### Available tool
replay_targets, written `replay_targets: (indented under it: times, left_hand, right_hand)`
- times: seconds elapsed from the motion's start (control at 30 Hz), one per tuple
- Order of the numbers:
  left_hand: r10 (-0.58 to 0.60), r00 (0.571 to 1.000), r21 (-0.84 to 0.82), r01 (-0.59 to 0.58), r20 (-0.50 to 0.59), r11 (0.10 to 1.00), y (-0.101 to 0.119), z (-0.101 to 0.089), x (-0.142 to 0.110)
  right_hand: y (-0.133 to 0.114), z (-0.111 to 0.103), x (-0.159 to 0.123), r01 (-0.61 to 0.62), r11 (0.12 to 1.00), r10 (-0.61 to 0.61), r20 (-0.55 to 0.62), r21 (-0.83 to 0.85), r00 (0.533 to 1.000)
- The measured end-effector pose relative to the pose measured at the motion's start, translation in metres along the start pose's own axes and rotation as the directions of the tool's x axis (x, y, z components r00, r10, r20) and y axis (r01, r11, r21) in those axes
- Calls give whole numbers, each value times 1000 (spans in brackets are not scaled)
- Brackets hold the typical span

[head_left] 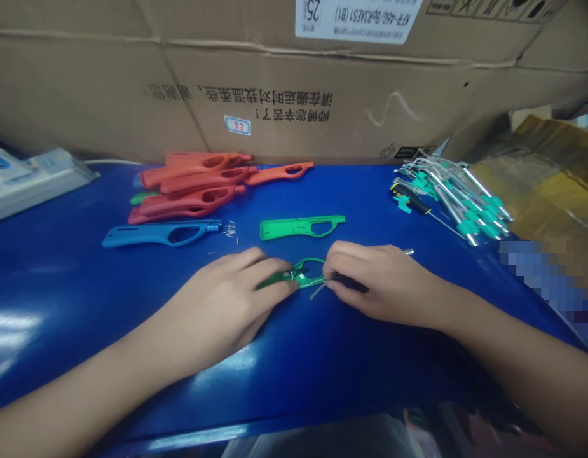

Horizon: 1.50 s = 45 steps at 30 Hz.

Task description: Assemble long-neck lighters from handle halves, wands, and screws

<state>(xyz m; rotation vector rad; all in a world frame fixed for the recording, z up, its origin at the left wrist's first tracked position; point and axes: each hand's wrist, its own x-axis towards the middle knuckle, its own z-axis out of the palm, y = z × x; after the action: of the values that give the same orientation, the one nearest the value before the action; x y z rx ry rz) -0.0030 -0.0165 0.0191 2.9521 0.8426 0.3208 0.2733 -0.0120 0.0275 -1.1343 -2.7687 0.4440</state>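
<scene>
My left hand (241, 289) grips the handle end of a green lighter casing half (300, 280) whose looped trigger opening points right. Fingers and thumb of my right hand (382, 280) are pinched at the loop's right end, by a thin clear tube (317, 292). Beyond the right knuckles shows the tip of a metal lighter tube (409, 252); my hand hides most of it. White wire lies by the left fingertips. Just behind my hands rests another green casing half (287, 229). Several small screws (229, 229) lie left of it, near a blue lighter casing (141, 235).
Several red and orange lighter casings (193, 175) are piled at the back left. Metal lighter tubes with teal parts (465, 203) and a screwdriver (412, 199) lie at the right. A cardboard box (107, 95) stands behind. A white power strip (41, 181) is far left.
</scene>
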Motion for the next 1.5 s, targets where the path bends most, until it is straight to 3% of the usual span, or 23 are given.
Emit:
replay_targets:
  times: [0.3, 0.57, 0.9, 1.07, 1.17, 1.23, 1.27, 1.33, 1.43, 1.47, 1.5]
  left_hand:
    - [19, 1000, 36, -19, -7, 999, 1, -3, 0]
    - [110, 987, 68, -103, -118, 992, 2, -5, -1]
    - [119, 992, 192, -123, 29, 974, 9, -11, -3]
    - [139, 990, 155, -138, 2, 978, 5, -9, -3]
    - [132, 990, 85, -128, -42, 988, -2, -5, -3]
    - [100, 993, 49, -97, -65, 994, -7, -2, -3]
    - [81, 994, 33, -79, -71, 996, -8, 0, -3]
    - [47, 996, 3, -47, -80, 999, -9, 1, -3]
    - [26, 995, -40, -29, -95, 999, -7, 1, -2]
    - [23, 995, -49, -28, -101, 998, -6, 0, -1]
    - [22, 994, -57, -28, -109, 998, -5, -1, -1]
  right_hand:
    - [5, 3, -2, 13, 1000, -12, -49, 24, 999]
    - [4, 2, 0, -1, 1000, 2, -54, 17, 999]
    - [4, 3, -2, 50, 998, -52, -79, -34, 996]
    - [0, -3, -3, 58, 997, -52, -112, 47, 992]
    - [13, -11, -3, 39, 993, -15, -208, 113, 978]
    - [35, -20, -4, -31, 997, 49, -304, 65, 951]
    - [49, -25, -6, -138, 990, 137, -360, 23, 923]
    - [80, -38, -13, -429, 903, 387, -478, 24, 788]
    - [118, -55, -26, -633, 772, 549, -565, 61, 616]
    - [125, -59, -30, -651, 756, 560, -578, 64, 594]
    - [130, -62, -33, -632, 773, 542, -572, 50, 616]
